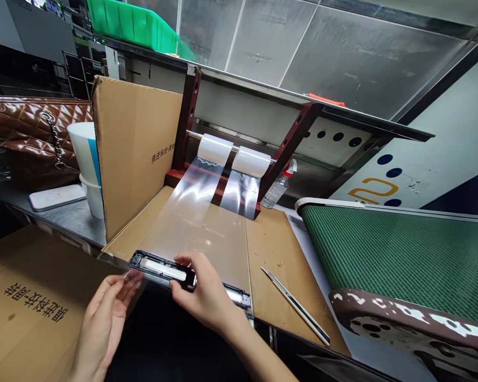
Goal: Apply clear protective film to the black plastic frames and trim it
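My right hand [203, 286] grips the right end of a long black plastic part [159, 268] with a pale strip along its middle, held above the table's front edge. My left hand [109, 305] is closed in a pinch near the part's left end. A small clear edge shows at its fingertips, too little to name. Clear film [199, 212] runs down from two rolls [217, 149] on a rod and lies over the cardboard. A second similar part [238, 296] lies at the front edge, partly hidden behind my right hand.
A utility knife [297, 306] lies on the cardboard at right, beside a green conveyor belt [398, 254]. An upright cardboard panel [137, 143] stands left, near stacked cups [90, 180] and a white phone-like slab [57, 198]. Behind the dark red roll stand [290, 143] is a clear bottle [276, 191].
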The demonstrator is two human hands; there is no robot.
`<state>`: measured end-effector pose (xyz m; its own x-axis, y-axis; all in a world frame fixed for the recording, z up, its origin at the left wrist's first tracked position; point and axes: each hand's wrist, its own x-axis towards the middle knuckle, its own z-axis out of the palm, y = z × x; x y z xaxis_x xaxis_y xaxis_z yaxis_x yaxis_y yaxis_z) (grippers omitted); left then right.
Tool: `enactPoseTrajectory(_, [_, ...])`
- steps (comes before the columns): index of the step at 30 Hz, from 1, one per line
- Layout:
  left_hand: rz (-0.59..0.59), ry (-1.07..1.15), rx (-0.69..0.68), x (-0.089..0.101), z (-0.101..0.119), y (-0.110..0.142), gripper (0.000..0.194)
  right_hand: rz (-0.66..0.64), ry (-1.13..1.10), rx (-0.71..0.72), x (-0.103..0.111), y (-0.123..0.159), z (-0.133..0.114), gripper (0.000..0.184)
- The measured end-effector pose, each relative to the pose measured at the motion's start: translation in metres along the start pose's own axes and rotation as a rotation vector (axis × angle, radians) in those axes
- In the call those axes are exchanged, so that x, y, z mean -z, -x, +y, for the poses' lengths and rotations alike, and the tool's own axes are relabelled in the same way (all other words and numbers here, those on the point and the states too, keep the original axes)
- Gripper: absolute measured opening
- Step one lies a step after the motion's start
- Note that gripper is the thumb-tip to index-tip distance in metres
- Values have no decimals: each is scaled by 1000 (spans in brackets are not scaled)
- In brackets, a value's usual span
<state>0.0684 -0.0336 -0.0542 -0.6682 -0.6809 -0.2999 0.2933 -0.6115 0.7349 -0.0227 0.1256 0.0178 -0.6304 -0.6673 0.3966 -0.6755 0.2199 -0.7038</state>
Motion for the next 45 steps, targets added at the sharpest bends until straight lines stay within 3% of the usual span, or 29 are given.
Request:
enactPoseTrajectory(8, [8, -11, -21, -3, 1, 1, 38, -52, 110, 78, -7, -3, 1, 32])
enactPoseTrajectory(17, [2, -2, -10, 0, 2, 2, 38, -118, 150, 62, -7, -6, -1, 28])
enactPoseTrajectory(37, [1, 15, 11, 1, 1, 3, 34, -123, 135, 32, -12, -3, 1, 26])
enactPoseTrajectory(45, [31, 60, 54, -7, 6, 11, 30, -150, 120, 0, -11, -3, 1, 27])
